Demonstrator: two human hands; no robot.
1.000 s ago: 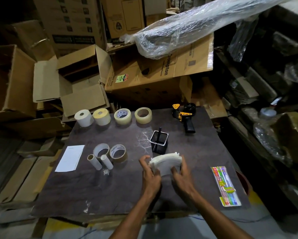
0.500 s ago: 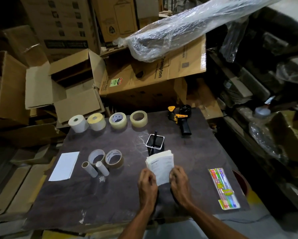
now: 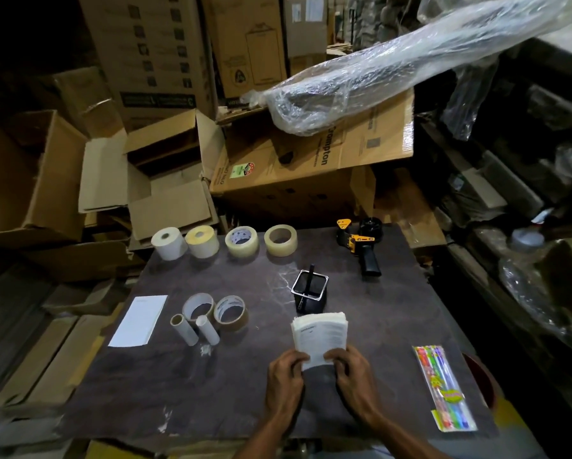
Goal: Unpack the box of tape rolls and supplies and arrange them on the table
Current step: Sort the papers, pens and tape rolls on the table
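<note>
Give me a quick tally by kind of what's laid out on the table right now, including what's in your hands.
Label rolls, white and yellowish: 2
Tape rolls, back row, front pair: 4
Bare cardboard cores: 2
Tape dispenser: 1
Pen holder: 1
Pen pack: 1
White sheet: 1
Paper stack, held by left hand and right hand: 1
Total: 13

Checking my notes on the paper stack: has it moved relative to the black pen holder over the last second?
Yes. The paper stack was fanned sideways just under the pen holder; now it stands squared, upright.
</note>
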